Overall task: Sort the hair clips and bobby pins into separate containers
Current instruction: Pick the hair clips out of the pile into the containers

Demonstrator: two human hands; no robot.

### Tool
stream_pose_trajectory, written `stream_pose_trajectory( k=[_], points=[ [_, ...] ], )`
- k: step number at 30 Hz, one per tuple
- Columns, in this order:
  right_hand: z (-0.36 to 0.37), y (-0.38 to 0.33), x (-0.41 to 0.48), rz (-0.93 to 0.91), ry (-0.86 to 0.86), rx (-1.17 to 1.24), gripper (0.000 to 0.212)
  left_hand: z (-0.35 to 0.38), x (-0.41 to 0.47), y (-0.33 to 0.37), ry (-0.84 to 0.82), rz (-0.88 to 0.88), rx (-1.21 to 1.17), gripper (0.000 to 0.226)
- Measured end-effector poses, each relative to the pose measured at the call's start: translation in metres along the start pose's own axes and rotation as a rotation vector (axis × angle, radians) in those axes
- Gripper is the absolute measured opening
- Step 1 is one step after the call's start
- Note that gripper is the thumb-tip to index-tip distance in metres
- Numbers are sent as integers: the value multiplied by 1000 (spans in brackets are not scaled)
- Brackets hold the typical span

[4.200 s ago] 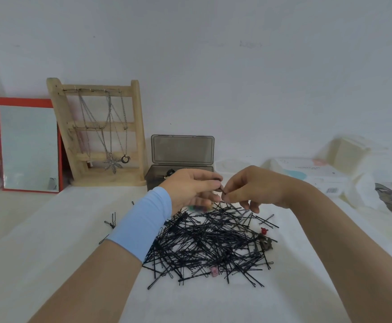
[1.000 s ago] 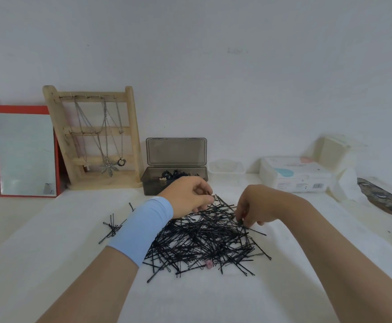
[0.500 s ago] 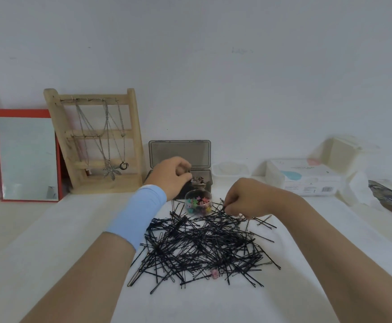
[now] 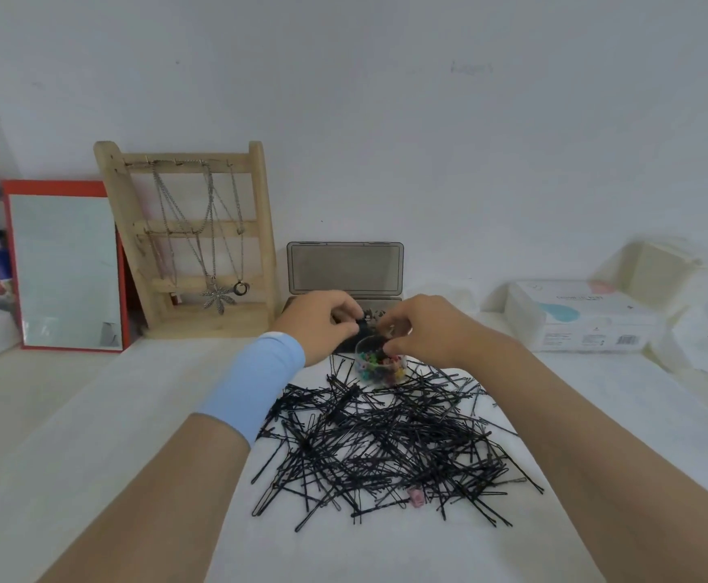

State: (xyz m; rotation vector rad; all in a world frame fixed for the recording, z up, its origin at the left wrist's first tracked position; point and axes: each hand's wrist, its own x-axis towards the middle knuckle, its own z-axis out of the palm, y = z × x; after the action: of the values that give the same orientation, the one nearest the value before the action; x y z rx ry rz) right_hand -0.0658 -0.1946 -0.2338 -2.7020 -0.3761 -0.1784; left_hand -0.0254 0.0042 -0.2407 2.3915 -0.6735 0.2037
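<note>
A heap of black bobby pins (image 4: 386, 439) lies on the white cloth, with a pink hair clip (image 4: 415, 496) at its near edge. A small clear cup (image 4: 379, 368) of colourful hair clips stands at the heap's far edge. Behind it is a grey box (image 4: 344, 267) with its lid raised, its base mostly hidden by my hands. My left hand (image 4: 323, 321) hovers over the box and pinches dark bobby pins between thumb and fingers. My right hand (image 4: 424, 330) is curled just above the cup, fingertips pinched on something small that is mostly hidden.
A wooden jewellery stand (image 4: 192, 241) with necklaces and a red-framed mirror (image 4: 64, 267) lean against the wall at the left. A white wipes pack (image 4: 575, 315) and a cream box (image 4: 655, 263) sit at the right. A clear tub (image 4: 461, 298) stands beside the grey box.
My right hand has risen from the edge of the heap to just above the clip cup. My left hand stays over the grey box.
</note>
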Motion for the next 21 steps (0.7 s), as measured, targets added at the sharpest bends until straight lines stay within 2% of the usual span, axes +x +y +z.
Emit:
stream_pose_trajectory(
  k=[5,8,11,15,21],
  points=[
    [-6,-6,-14,-11,3,1,7,-1,-30,19,-177,58,-33,6],
    [-14,-11,-32,-20,-158,-32,7,-2,-50,33,-389,111,-17,6],
    [-18,-14,-49,-2,-354,18,13,3,-70,49,-512,155,-53,15],
    [-22,-12,-66,45,-408,22,14,17,-88,67,-688,211,-26,21],
    [-27,-8,-79,88,-349,49,12,24,-91,68,-643,216,21,11]
  ],
)
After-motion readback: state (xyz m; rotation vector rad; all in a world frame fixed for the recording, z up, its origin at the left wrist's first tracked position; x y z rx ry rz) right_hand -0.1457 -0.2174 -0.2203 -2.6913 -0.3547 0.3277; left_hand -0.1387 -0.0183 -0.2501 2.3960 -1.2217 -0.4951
